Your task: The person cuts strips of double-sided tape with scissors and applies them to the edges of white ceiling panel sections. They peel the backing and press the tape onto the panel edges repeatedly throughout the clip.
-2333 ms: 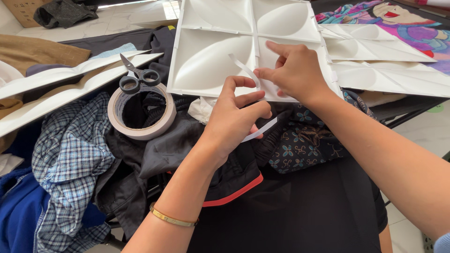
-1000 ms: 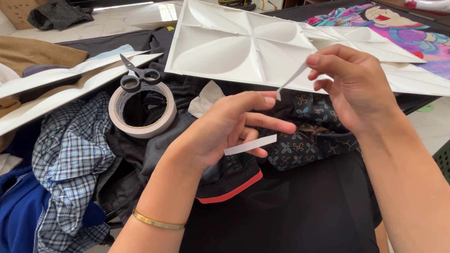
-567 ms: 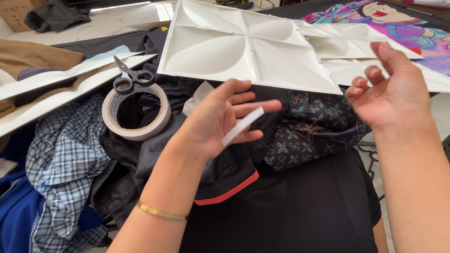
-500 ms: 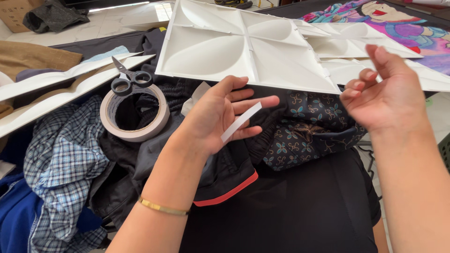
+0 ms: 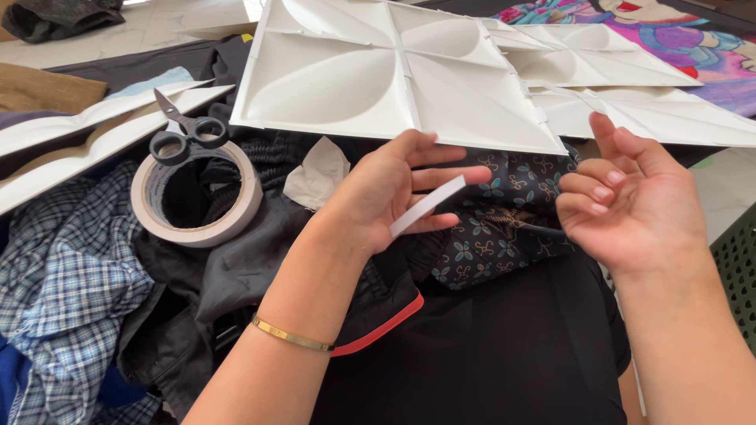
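Head view: right hand (image 5: 630, 201) lower and nearer left since half second ago, strip unmoved. Left hand (image 5: 394, 189) palm up, white strip (image 5: 427, 206) lying across loosely spread fingers, no pinch. Right hand empty, fingers curled open, just beside strip. Tape roll (image 5: 197, 193) with scissors (image 5: 185, 130) left, on clothes; white panel (image 5: 394, 79) behind.

Looks like a home craft/DIY spot, not a shop floor. Work surface is piled with loose clothes: blue-white checked shirt (image 5: 59, 283), dark floral-print fabric (image 5: 504, 228). White embossed 3D wall panels (image 5: 394, 71) lie on top, with a beige roll of tape (image 5: 197, 206) and black-handled scissors (image 5: 185, 130). Pale tiled floor (image 5: 157, 24) behind.
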